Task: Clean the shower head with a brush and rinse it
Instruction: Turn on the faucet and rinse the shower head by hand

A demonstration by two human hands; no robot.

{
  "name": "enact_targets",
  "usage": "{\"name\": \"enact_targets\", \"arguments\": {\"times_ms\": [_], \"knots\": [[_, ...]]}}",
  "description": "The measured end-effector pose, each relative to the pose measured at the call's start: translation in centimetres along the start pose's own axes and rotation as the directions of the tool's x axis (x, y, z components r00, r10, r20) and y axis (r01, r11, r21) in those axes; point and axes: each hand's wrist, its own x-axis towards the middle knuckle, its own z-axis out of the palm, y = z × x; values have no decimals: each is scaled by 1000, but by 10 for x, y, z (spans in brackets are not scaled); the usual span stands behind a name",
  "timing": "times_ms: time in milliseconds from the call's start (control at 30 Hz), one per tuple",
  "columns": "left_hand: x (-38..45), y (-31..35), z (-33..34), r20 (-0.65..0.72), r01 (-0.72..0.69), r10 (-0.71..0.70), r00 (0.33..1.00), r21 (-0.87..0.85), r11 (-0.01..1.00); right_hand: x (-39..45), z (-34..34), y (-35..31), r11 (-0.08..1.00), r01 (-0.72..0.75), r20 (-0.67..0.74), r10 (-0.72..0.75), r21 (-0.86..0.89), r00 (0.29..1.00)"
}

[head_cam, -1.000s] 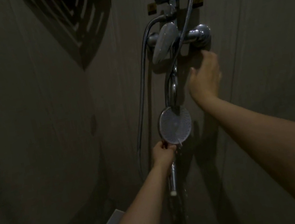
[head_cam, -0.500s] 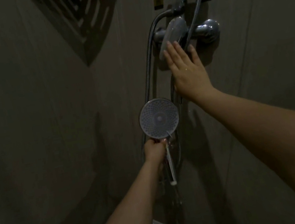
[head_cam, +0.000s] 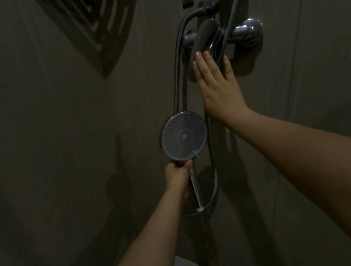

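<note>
Your left hand (head_cam: 178, 174) has its grip curled round the handle just under the shower head (head_cam: 184, 139), and it holds the round spray face toward you, in front of the wall. A slim brush (head_cam: 196, 189) sits in the same grip, its handle pointing down. Your right hand (head_cam: 218, 88) is flat, its grip wide, with straight fingers resting on the lower end of the mixer lever (head_cam: 203, 40). A metal hose (head_cam: 177, 74) loops down beside the head.
</note>
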Motion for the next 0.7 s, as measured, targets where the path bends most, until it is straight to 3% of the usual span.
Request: {"name": "enact_targets", "arguments": {"times_ms": [100, 233, 333, 467, 567, 700], "knots": [[-4, 6, -9, -29, -5, 6, 1000, 33, 999, 0, -6, -6, 994, 23, -4, -23, 104, 1000], [-7, 21, -18, -40, -5, 7, 999, 55, 998, 2, -16, -25, 919, 195, 26, -217, 344, 976], [-11, 39, -25, -55, -61, 63, 996, 43, 997, 9, -28, -36, 798, 111, 115, -221, 593, 969], [-18, 66, -38, -35, -81, 82, 996, 18, 997, 27, -41, -42, 623, -61, 225, -189, 779, 956], [-27, 100, -48, 1, -18, 18, 1000, 77, 997, 52, -58, -40, 501, -243, 337, -104, 831, 936], [-45, 181, -57, 48, 22, -28, 998, 121, 992, 101, -103, -26, 457, -301, 381, -91, 837, 920]]}}
